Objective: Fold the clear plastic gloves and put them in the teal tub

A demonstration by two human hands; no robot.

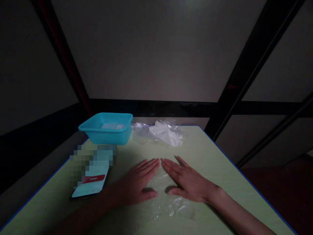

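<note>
A clear plastic bag (171,207) lies flat on the pale green table (210,166), its wrinkled near end catching the light. My left hand (140,181) rests palm down on its left side, fingers stretched out and thumb apart. From the right, my right hand (184,182) lies flat over it too, fingers extended. The fingertips of both hands nearly meet at the far end of the plastic. How much of the bag lies beneath the palms is hidden.
A blue plastic basket (110,137) with something white inside stands at the back left. Beside it, a white pleated piece (166,133) sits on crumpled clear plastic (141,132). A phone (94,176) with a lit screen, partly blurred, lies left. A wall (156,58) rises behind.
</note>
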